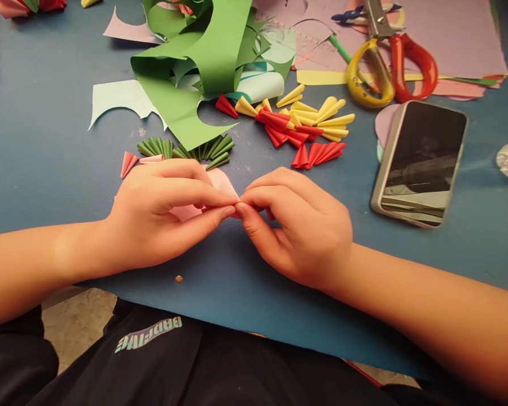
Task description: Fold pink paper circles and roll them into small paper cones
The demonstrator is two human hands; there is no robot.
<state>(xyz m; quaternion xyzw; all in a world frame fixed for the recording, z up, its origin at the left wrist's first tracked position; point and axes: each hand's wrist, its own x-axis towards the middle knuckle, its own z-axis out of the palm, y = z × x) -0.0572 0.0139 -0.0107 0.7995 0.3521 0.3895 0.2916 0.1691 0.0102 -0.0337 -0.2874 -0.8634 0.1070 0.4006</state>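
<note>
Between my two hands is a pale pink piece of paper [220, 181], its edge pinched near the table's front. My left hand [165, 214] grips it between thumb and fingers and covers much of it. The thumb and forefinger of my right hand [298, 223] close on the paper's right tip, touching the left fingertips. Just beyond my left hand lie small rolled green paper cones [214, 149] and a few pink paper cones [128, 163]. Red paper cones [319, 155] and yellow paper cones [332, 115] lie in a heap beyond my right hand.
Green paper offcuts [222, 51] pile up at the back, beside a white offcut [121, 101]. Scissors [379, 45] with yellow and red handles rest on stacked pink sheets [452, 34]. A phone [423, 158] lies at the right on the blue table [46, 152].
</note>
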